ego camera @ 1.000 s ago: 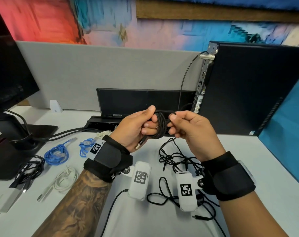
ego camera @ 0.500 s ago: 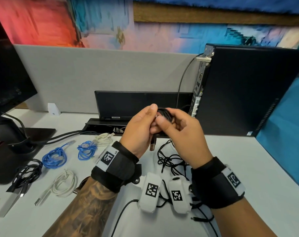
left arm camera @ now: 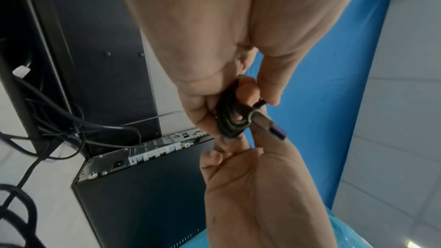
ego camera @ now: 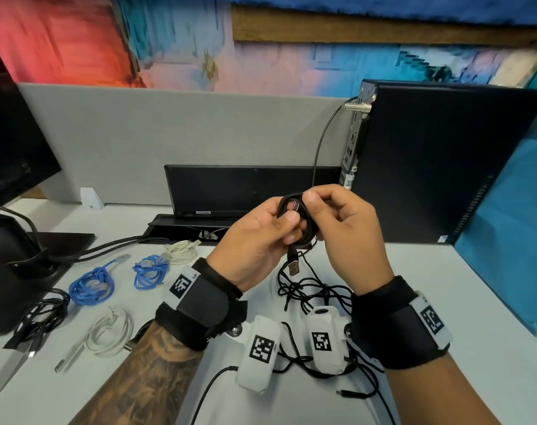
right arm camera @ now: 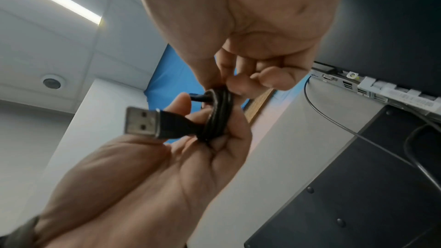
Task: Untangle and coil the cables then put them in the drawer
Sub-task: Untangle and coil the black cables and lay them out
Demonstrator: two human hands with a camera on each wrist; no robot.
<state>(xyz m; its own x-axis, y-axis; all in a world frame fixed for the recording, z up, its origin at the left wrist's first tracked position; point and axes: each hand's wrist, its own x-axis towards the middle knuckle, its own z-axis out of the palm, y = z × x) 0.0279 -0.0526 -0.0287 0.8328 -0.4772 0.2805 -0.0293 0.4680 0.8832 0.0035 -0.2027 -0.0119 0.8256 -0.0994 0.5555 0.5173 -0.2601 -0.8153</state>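
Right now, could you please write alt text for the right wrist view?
Two hands hold a small black cable coil: the right hand pinches its top, the left hand grips it below. Its silver USB plug sticks out left.

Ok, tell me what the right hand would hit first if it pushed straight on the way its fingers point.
Probably the left hand: the right hand points leftward at it, both pinching the same coiled black cable. Beyond that, depth is unclear.

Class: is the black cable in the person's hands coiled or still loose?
Coiled: the black cable forms tight loops pinched between both hands, USB plug sticking out.
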